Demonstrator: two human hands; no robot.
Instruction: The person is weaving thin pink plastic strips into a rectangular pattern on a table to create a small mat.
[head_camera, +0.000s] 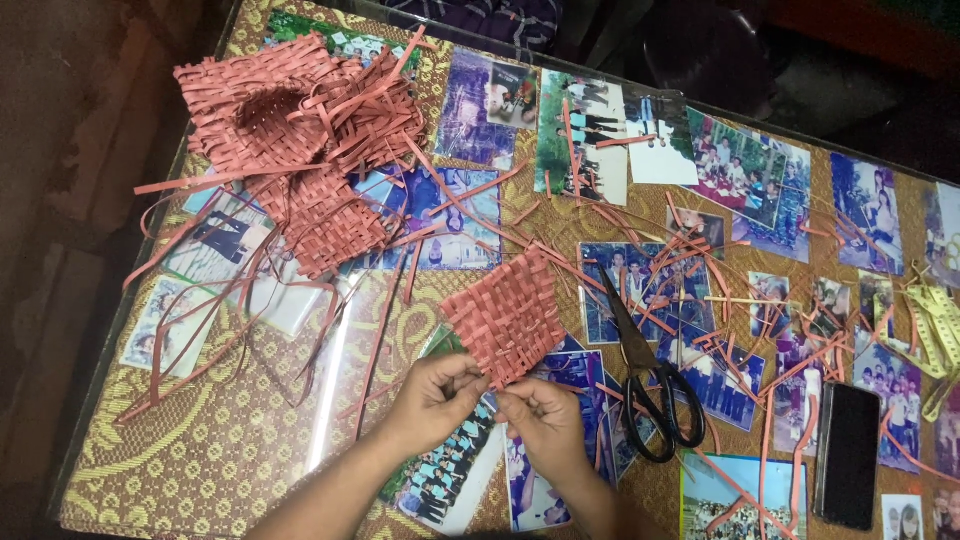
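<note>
A small square mat woven from reddish-pink strips lies tilted on the glass table top. My left hand pinches its near corner. My right hand grips the same lower edge just to the right, fingers closed on the strip ends. Both hands sit side by side, almost touching.
A pile of woven pink pieces with loose strips lies at the far left. Black scissors lie just right of my hands. A dark phone and a yellow measuring tape lie at the right. Photographs show under the glass, with cut strips scattered over it.
</note>
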